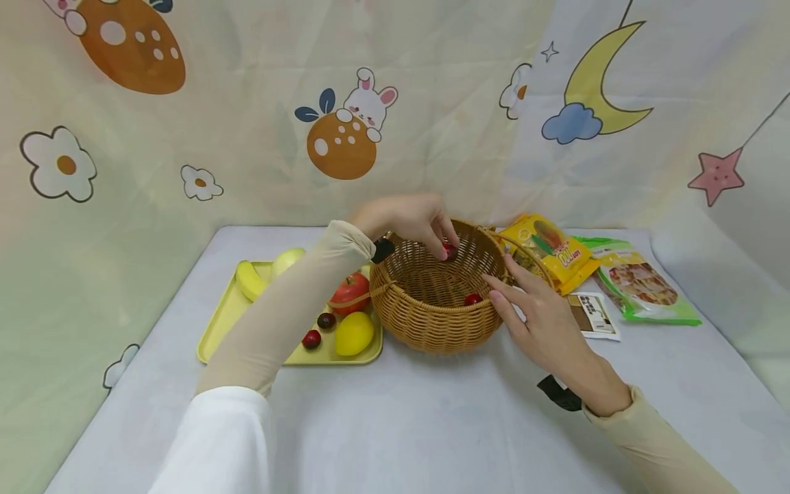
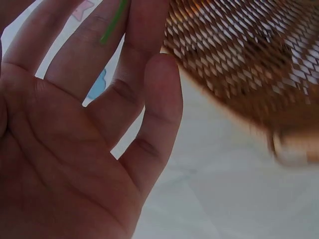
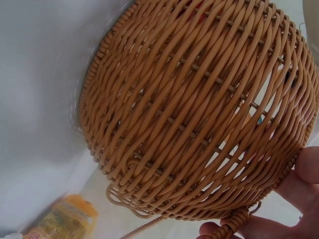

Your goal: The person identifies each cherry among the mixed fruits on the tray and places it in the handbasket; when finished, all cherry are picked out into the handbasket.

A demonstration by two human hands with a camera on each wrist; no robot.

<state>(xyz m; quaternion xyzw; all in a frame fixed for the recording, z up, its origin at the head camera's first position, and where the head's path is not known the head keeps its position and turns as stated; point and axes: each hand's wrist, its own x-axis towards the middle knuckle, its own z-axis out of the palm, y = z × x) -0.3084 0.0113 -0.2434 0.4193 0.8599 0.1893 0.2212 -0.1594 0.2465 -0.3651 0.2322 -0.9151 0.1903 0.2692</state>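
My left hand (image 1: 420, 223) reaches over a brown wicker basket (image 1: 438, 333) and pinches a dark red cherry (image 1: 451, 252) with its fingertips above the basket's opening. In the left wrist view a thin green stem (image 2: 114, 22) shows against the fingers, while the cherry itself is hidden. Another red cherry (image 1: 472, 299) lies inside the basket, near its right front wall. At the basket's right rim, my right hand (image 1: 546, 326) grips the edge beside the foot of the handle. The right wrist view shows the woven side (image 3: 194, 109) close up, with fingertips (image 3: 306, 164) at the rim.
Left of the basket a yellow tray (image 1: 216, 333) bears a banana (image 1: 249, 280), a pale green fruit (image 1: 288, 261), a red apple (image 1: 352, 293), a lemon (image 1: 354, 334) and two cherries (image 1: 311, 339). Yellow (image 1: 549, 250), green (image 1: 644, 278) and white (image 1: 595, 314) snack packets lie right of it.
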